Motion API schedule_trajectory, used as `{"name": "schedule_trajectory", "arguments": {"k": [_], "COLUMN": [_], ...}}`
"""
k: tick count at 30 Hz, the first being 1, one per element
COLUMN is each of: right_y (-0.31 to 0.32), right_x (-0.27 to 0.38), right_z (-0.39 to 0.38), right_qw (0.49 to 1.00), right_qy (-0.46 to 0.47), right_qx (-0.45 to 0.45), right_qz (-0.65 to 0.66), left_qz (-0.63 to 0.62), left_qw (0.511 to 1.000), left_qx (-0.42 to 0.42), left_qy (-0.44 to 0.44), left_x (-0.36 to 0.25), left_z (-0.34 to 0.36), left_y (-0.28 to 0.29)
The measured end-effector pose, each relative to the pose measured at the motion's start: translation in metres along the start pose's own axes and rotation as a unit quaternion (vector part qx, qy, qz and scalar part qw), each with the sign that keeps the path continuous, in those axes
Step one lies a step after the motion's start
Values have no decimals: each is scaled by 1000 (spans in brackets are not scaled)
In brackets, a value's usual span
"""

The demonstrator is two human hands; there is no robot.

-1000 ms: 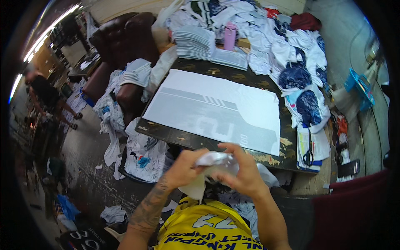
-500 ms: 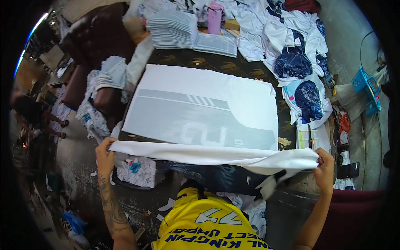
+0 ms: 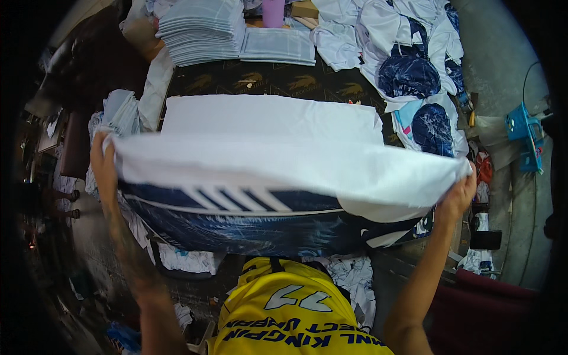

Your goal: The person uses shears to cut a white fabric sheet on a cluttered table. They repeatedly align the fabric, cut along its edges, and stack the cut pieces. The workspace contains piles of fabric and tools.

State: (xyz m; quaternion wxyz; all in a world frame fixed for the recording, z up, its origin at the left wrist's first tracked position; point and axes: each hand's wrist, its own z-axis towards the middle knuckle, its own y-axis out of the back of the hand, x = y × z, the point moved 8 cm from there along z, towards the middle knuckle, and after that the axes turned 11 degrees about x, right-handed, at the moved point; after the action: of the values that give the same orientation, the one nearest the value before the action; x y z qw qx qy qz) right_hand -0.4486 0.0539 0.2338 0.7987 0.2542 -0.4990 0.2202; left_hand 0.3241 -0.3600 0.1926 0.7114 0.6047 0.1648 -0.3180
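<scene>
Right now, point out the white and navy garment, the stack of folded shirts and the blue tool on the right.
white and navy garment [image 3: 284,171], head view, on its white upper panel.
stack of folded shirts [image 3: 201,29], head view, on the top sheet.
blue tool [image 3: 523,127], head view, on its body.

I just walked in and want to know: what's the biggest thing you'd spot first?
A wide white and navy striped cloth fills the middle, stretched between the left hand and right hand. Behind it, a tall stack of folded pale grey fabric sits at the dark table's far edge.
</scene>
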Motion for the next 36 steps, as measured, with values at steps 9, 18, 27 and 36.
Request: {"name": "schedule_trajectory", "arguments": {"k": [9,18,27,36], "right_y": [-71,-105,-185,-37], "right_x": [-206,-286,-122,-111], "right_z": [41,30,-67,-170], "right_qw": [955,865,834,830], "right_qy": [-198,-232,30,-121], "right_qx": [89,174,284,227], "right_qz": [-203,-409,-472,-494], "left_qz": [171,311,300,277], "left_qw": [982,923,953,928], "left_qx": [71,197,20,-129], "left_qy": [-38,-114,-39,214], "left_x": [86,74,33,119], "left_z": [141,164,0,-295], "left_y": [-174,-248,-182,-48]}}
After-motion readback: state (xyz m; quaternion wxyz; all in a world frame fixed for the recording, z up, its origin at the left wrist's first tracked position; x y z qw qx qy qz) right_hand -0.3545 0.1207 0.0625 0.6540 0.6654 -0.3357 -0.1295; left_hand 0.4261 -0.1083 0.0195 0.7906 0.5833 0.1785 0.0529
